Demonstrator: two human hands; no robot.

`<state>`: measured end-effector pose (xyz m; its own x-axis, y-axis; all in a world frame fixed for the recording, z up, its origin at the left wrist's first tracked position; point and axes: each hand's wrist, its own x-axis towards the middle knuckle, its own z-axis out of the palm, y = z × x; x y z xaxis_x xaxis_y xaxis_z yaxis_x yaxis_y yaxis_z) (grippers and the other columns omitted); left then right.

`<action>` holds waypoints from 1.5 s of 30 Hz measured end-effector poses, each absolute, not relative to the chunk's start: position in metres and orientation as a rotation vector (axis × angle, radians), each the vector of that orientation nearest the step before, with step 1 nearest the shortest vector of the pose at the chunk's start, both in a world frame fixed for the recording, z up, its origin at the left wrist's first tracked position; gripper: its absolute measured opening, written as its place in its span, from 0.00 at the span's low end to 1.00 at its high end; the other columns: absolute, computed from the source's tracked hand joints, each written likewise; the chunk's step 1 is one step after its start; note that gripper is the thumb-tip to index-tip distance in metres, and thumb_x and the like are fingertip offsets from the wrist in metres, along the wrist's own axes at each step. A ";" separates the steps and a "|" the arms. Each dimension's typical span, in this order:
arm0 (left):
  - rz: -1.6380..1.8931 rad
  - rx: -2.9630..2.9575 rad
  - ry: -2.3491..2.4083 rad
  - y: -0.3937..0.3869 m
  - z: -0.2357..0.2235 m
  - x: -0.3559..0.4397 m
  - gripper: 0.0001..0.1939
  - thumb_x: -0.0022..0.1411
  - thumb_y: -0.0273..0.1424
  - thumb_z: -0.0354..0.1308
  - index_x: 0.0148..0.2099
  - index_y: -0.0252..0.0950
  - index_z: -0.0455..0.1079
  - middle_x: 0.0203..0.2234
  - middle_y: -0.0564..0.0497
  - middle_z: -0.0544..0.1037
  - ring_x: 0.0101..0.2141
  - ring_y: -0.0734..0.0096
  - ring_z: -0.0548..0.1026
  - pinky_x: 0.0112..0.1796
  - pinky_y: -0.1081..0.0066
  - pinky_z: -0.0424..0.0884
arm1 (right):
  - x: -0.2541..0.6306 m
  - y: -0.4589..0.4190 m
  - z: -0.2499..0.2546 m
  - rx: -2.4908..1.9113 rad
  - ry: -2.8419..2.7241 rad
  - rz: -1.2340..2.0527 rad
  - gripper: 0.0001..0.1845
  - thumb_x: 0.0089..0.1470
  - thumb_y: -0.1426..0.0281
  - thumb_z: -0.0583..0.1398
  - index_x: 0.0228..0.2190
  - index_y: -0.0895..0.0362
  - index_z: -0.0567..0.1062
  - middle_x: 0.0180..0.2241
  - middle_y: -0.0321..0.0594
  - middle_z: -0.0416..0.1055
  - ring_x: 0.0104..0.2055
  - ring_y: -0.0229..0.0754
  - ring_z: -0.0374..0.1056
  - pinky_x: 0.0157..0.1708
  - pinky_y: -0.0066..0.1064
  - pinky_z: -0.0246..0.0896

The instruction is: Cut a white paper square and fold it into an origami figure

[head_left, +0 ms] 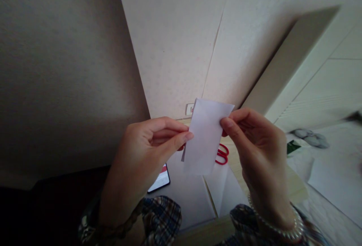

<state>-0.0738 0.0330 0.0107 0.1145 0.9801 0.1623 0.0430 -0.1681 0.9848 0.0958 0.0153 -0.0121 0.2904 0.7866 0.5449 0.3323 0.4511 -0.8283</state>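
Note:
A folded piece of white paper [206,138] is held up in front of me, above the table. My left hand [154,144] pinches its left edge between thumb and fingers. On the other side, my right hand [254,144] grips the upper right edge the same way. A narrow flap of paper pokes out behind the left edge near the bottom. Red-handled scissors [222,154] lie on the table just behind the paper, their blades hidden by it.
White paper sheets [192,200] cover part of the pale wooden table [237,163]. A phone [161,180] with a lit screen lies at the left. Beyond stands a wall with a socket [189,109]. A white headboard-like panel [319,65] and bedding [333,163] fill the right.

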 end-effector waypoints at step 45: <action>1.236 1.322 1.139 0.032 0.011 -0.074 0.07 0.50 0.23 0.69 0.26 0.41 0.78 0.20 0.60 0.82 0.23 0.80 0.79 0.24 0.87 0.72 | 0.094 0.014 -0.017 -1.045 -1.211 0.776 0.13 0.55 0.69 0.66 0.21 0.54 0.73 0.20 0.28 0.66 0.25 0.32 0.59 0.26 0.27 0.52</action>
